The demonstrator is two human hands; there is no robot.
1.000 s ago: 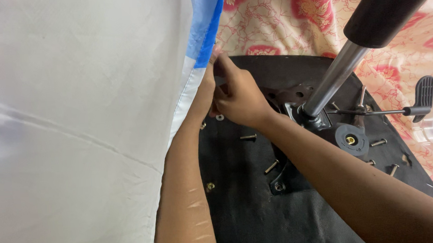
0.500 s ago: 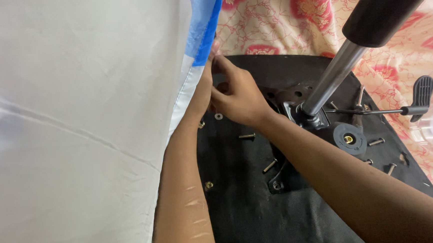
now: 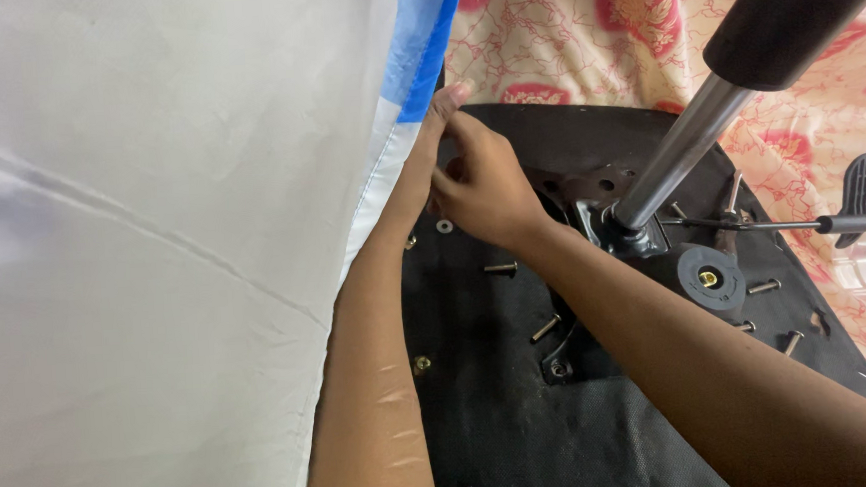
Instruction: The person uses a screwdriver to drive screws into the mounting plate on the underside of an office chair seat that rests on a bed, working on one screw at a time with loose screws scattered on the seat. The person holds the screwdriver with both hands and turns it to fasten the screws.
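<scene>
An upturned chair seat (image 3: 525,438) with a black fabric underside lies in front of me. Both my hands meet at its far left edge, beside a large panel wrapped in white and blue plastic (image 3: 152,241). My left hand (image 3: 438,123) is mostly hidden behind the right, its fingertips stretched up against the wrapped panel. My right hand (image 3: 485,185) has its fingers curled and pinched together close to the left one. Whatever lies between the fingers is hidden. A small washer (image 3: 444,226) lies on the seat just below the hands.
A chrome gas-lift column with a black sleeve (image 3: 706,116) rises from the metal seat plate (image 3: 591,199). A lever with a black paddle (image 3: 859,192) sticks out right. Several loose bolts (image 3: 546,328) and a round black cap (image 3: 712,277) lie on the seat. Floral cloth (image 3: 590,23) lies underneath.
Hardly anything has moved. My left fingertips have stretched slightly higher along the wrapped panel's edge, and my right hand stays pressed beside them.
</scene>
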